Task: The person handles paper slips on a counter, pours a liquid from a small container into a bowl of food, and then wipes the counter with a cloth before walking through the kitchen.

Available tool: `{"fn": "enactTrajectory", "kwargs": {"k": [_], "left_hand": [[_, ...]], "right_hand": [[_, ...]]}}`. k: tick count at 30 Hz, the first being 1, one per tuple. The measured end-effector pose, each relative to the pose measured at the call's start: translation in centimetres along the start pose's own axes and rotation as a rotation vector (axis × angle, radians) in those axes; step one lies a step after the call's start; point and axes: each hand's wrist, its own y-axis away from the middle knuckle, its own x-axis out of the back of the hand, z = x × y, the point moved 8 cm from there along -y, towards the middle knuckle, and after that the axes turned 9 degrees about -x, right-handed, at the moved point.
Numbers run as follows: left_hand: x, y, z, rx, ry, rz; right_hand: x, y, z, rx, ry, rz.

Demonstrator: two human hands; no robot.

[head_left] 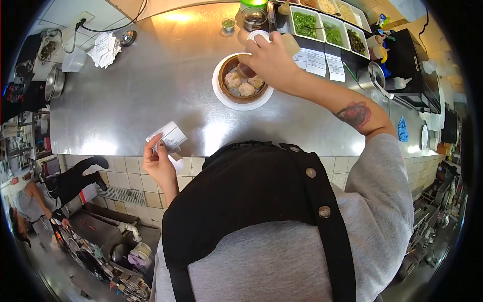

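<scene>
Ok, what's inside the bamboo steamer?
Three dumplings show in the bamboo steamer. The right hand and the container it holds cover the far part, so anything beneath them can't be seen.

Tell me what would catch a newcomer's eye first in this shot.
Probably the dumplings in a round steamer on a white plate, with the right hand above them gripping a partly hidden container. Next, likely the red and dark tattoo near the right elbow. The bright chopped greens at the counter's far right and the printed paper in the left hand also stand out.
</scene>
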Motion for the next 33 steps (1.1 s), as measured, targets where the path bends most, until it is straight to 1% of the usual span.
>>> {"fn": "enactTrajectory", "kwargs": {"k": [3,5,7,9,10,13,16,18,19,21,22,23,25,26,27,29,31,32,33], "left_hand": [[-0.4,-0.7,0.1,-0.004,-0.034,-0.034],[-1.1,-1.2,1.3,-0.061,-0.015,-0.068],[-1.4,-1.4,1.7,-0.039,0.005,-0.058],[-1.3,-1.4,1.5,-0.010,0.024,-0.045],[-1.4,-1.4,1.4,-0.023,0.010,-0.054],[-1.8,-1.3,0.5,-0.035,-0.004,-0.076],[-2.4,-1.5,0.2,-0.029,-0.008,-0.110],[-3.1,-1.7,0.7,-0.025,-0.001,-0.134],[-3.3,-1.7,1.1,-0.028,0.031,-0.129],[-3.6,-1.5,1.6,-0.033,0.071,-0.131],[-3.5,-1.5,1.4,-0.019,0.058,-0.140],[-3.5,-1.4,1.1,-0.005,0.045,-0.147],[-3.2,-1.3,0.1,0.025,0.057,-0.151],[-3.1,-1.2,-0.2,0.021,0.045,-0.163],[-3.1,-1.2,-0.4,0.015,0.033,-0.175],[-3.3,-1.3,-0.1,-0.021,0.013,-0.206],[-3.6,-1.4,0.4,0.015,0.019,-0.194],[-3.7,-1.4,0.5,0.039,0.052,-0.188],[-4.0,-1.2,0.6,0.032,0.060,-0.196]], "right_hand": [[-0.8,-0.1,-0.5,-0.029,0.027,-0.049],[-0.8,0.5,-0.1,-0.049,0.035,-0.047],[-0.7,1.1,0.3,-0.058,0.037,-0.043],[-1.0,2.6,0.7,-0.084,-0.039,-0.161],[-0.8,3.4,0.8,-0.085,-0.038,-0.166],[-0.2,4.9,1.0,-0.083,-0.036,-0.130],[-0.7,5.5,1.3,-0.136,-0.073,-0.101],[-1.5,5.5,2.2,-0.227,-0.139,-0.043],[-1.8,5.5,2.4,-0.234,-0.133,-0.041],[-2.9,5.9,4.6,-0.458,-0.584,-0.076],[-3.7,5.8,5.5,-0.510,-0.842,-0.114],[-4.1,5.7,6.2,-0.515,-0.829,-0.110],[-6.0,6.4,8.7,-0.802,-1.474,0.062],[-5.9,6.0,9.7,-0.854,-1.562,0.087],[-5.8,5.3,10.3,-0.864,-1.558,0.096],[-3.7,4.8,13.3,-0.860,-1.508,0.619],[-6.4,3.5,15.2,-0.836,-1.463,0.767],[-4.8,3.3,15.6,-0.840,-1.157,0.800],[-5.9,2.7,15.9,-0.840,-1.145,0.790]]}}
